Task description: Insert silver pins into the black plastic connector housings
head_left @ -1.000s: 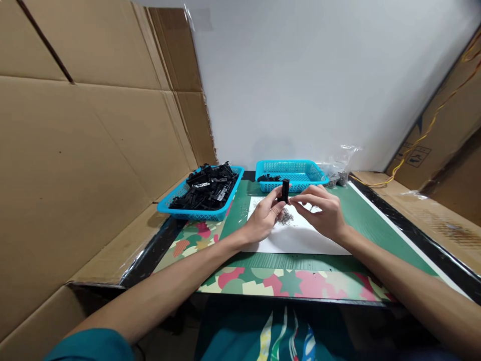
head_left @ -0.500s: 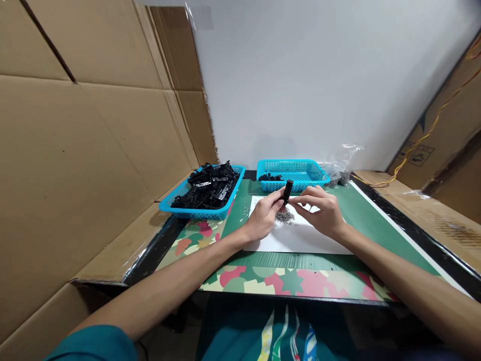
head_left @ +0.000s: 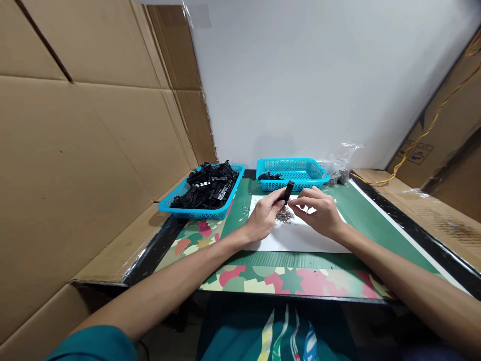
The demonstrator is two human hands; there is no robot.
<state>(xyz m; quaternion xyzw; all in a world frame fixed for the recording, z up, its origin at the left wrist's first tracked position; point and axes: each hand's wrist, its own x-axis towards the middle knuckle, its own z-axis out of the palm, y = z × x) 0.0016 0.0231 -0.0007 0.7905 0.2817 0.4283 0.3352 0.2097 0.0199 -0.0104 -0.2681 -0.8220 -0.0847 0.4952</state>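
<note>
Between the thumb and fingers of my left hand (head_left: 262,218) is a black plastic part (head_left: 288,191), held tilted up above the paper. My right hand (head_left: 317,209) is closed in a pinch at the part's lower end; whatever its fingertips hold is too small to name. Beneath both hands, a pile of small metal pieces (head_left: 284,216) lies on a white sheet of paper (head_left: 296,241). Some of the pile is hidden by my left hand.
A blue basket (head_left: 195,214) heaped with black plastic parts (head_left: 214,186) stands on the left. Behind my hands, another blue basket (head_left: 300,186) holds a few dark pieces (head_left: 269,177). Clear plastic bags (head_left: 342,170) stand beside it. Cardboard (head_left: 93,150) walls the left side.
The black part leans slightly more to the right. My right fingers have shifted a little at its lower end; my left hand keeps its grip.
</note>
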